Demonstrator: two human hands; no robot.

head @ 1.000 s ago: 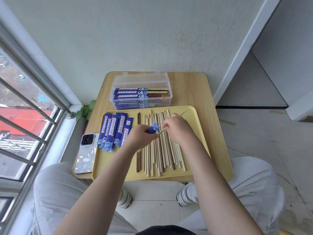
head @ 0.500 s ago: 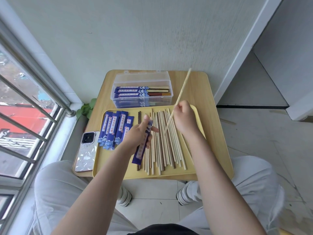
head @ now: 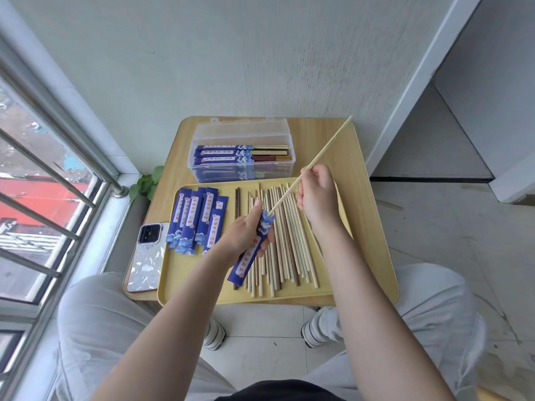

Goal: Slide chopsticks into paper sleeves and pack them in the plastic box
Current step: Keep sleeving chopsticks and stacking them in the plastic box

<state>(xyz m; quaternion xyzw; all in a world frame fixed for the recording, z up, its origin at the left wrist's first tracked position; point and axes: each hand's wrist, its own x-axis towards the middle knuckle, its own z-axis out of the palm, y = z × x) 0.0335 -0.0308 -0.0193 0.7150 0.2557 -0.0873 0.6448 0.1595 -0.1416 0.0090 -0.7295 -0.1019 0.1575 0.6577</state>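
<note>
The left hand (head: 243, 233) grips a blue paper sleeve (head: 251, 250) above the tray (head: 188, 285), its mouth toward 1 o'clock. The right hand (head: 317, 195) pinches a pale chopstick (head: 324, 151), tip at that mouth. The sleeve's red characters are too small to read. The plastic box (head: 243, 151) sits at 12 o'clock.

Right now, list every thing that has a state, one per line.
plastic box: lid open, sleeved pairs inside
held sleeve: gripped by left hand, mouth up
held chopstick: pinched by right hand, tip at sleeve mouth
empty sleeves: flat on yellow tray
loose chopsticks: unsleeved, on tray
phone: face down
</note>
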